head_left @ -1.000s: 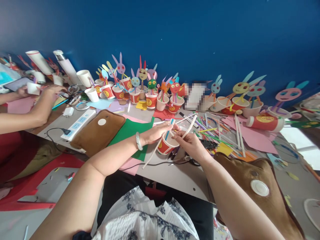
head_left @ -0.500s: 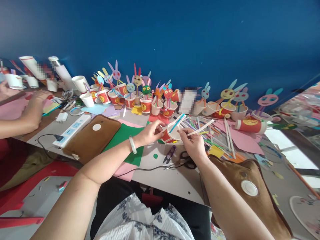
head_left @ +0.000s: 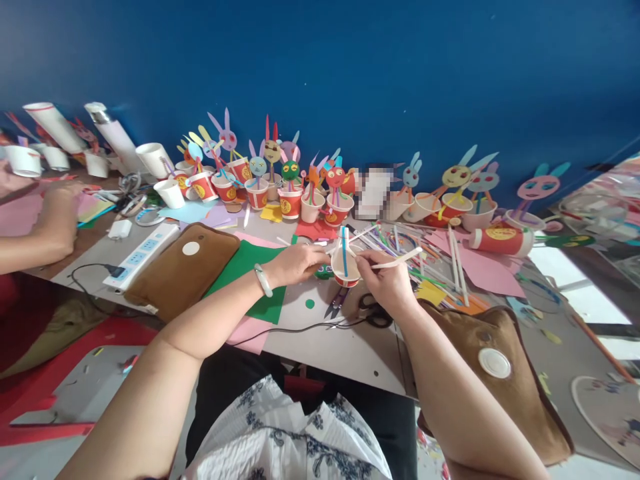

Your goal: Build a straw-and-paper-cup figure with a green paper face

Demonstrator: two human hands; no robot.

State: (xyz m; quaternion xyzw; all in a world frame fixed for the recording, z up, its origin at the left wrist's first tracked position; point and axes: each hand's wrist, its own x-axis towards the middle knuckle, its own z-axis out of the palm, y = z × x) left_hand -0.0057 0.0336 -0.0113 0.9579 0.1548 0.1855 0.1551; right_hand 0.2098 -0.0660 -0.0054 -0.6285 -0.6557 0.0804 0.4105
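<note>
My right hand [head_left: 385, 279] pinches the rim of a small red-and-white paper cup [head_left: 352, 261], tilted with its mouth toward me. A white flat strip [head_left: 401, 259] is also tucked in that hand and sticks out to the right. Inside the cup stands a blue strip [head_left: 344, 250] beside a white one. To the left of the cup, my left hand [head_left: 299, 263] has its fingers bunched at the edge of a green paper face [head_left: 324, 271], partly hidden by them. Purple-handled thread snips [head_left: 341, 298] and black scissors [head_left: 375, 312] lie just below the cup.
Paper cups with rabbit-faced figures [head_left: 290, 173] line the blue wall. Loose strips [head_left: 400, 241] spread to the right. Brown cushioned pads [head_left: 185, 263] flank my arms, with a power strip [head_left: 143, 257] and cable at left. A co-worker's arm [head_left: 53, 220] reaches in at far left.
My left hand has let go of the cup and moved down to the green paper face. The cup, still in my right hand, has turned more upright and toward me.
</note>
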